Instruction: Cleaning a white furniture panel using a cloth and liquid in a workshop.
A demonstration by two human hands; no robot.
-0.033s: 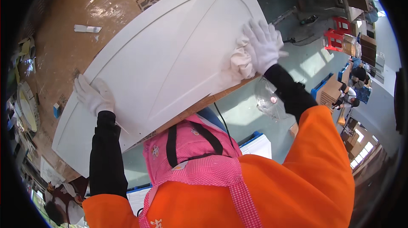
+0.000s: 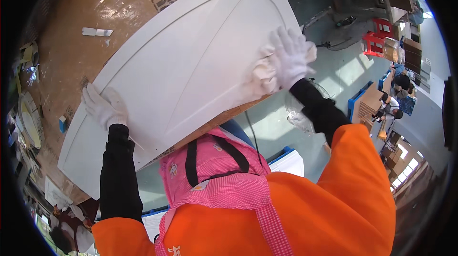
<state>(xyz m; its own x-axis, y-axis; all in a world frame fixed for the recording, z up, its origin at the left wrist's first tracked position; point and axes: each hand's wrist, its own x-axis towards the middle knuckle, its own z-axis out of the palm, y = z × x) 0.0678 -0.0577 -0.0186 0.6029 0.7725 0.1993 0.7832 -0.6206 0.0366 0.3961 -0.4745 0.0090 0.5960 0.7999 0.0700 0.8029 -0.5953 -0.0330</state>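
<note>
A large white panel (image 2: 164, 65) with a curved far edge and thin grooved lines lies in front of me. My left hand (image 2: 106, 107), in a white glove, rests flat on the panel's left part near the curved edge, fingers stretched out and nothing held. At the panel's right edge, my gloved right hand (image 2: 289, 58) presses down on a crumpled white cloth (image 2: 264, 72), its fingers spread rather than wrapped round it. Part of the cloth is hidden under the palm.
Beneath the panel is a brown-covered worktable (image 2: 102, 48), carrying a small white tube-like piece (image 2: 97, 32) and a small blue block (image 2: 62, 124). A wire-guarded fan (image 2: 296, 113) stands beyond my right forearm. Red stools (image 2: 374, 44) and other people are farther right; another person is at lower left.
My right hand and the cloth have shifted slightly left and toward me along the panel. My left hand stays in nearly the same place.
</note>
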